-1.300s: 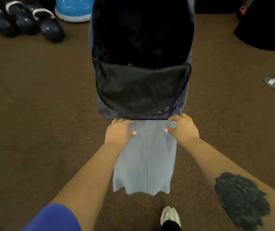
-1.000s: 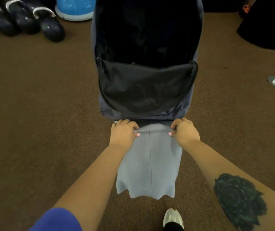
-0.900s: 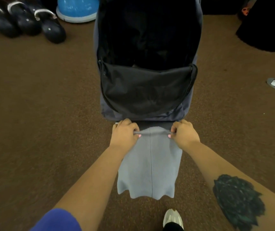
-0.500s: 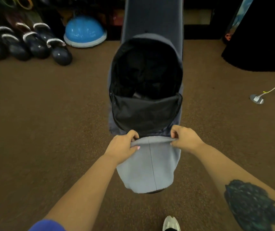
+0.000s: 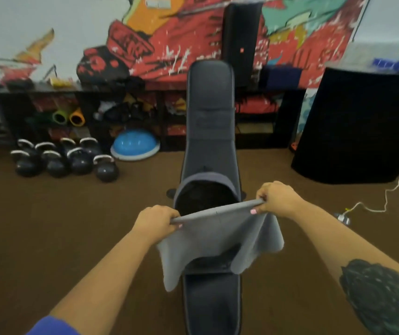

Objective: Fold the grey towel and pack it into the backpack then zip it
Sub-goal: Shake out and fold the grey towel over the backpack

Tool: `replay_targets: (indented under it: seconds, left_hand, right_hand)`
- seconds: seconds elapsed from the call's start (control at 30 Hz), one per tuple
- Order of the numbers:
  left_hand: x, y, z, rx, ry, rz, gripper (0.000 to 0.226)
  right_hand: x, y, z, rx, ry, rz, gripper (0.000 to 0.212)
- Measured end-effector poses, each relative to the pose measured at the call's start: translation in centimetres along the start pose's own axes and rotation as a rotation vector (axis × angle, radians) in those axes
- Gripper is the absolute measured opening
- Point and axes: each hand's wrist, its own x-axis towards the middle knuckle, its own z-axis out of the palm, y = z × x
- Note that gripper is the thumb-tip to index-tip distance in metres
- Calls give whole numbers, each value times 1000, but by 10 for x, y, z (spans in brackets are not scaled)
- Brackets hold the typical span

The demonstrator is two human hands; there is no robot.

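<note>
Towel (image 5: 220, 235) is lifted in the air but not packed; it seems partly folded, and the backpack (image 5: 205, 194) behind it stands open, unzipped. The left hand (image 5: 155, 223) and right hand (image 5: 278, 198) are apart, each pinching one top corner, so the cloth hangs between them, over the bench (image 5: 211, 301).

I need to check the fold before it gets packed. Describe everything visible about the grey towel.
The soft, plain grey cloth towel hangs in the air, gripped along its top edge, which is bunched into a taut, roll-like band sloping up to the right. The left hand pinches one end, the right hand the other. Below, it drapes in loose wavy folds with an uneven lower hem, in front of the open dark grey backpack on the black padded bench.
</note>
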Motion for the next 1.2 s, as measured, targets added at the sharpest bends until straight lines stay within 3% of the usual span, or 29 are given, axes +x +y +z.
replay_targets:
  seconds: [0.17, 0.43, 0.53, 0.77, 0.97, 1.1, 1.2]
  left_hand:
    - [-5, -14, -92, -1, 127, -44, 17]
    - [-17, -40, -180, -37, 313, -156, 37]
    - [-20, -54, -194, -73, 308, -189, 36]
    - [-30, -74, -217, -249, 370, -283, 38]
    - [-31, -81, -222, -470, 335, -287, 41]
    - [-30, -78, -220, -568, 250, -214, 15]
    - [-29, -74, -219, -761, 253, -182, 17]
  right_hand:
    - [-24, -14, -91, 126, 140, 25, 29]
    - [-40, -18, -163, -131, 197, 87, 35]
    - [-46, -19, -173, -112, 244, 122, 40]
    - [-52, -14, -187, 189, 372, 194, 41]
    - [-60, -15, -183, 738, 393, 228, 43]
    - [-63, -20, -182, 990, 354, 270, 61]
    - [-66, -31, -182, 1120, 284, 277, 25]
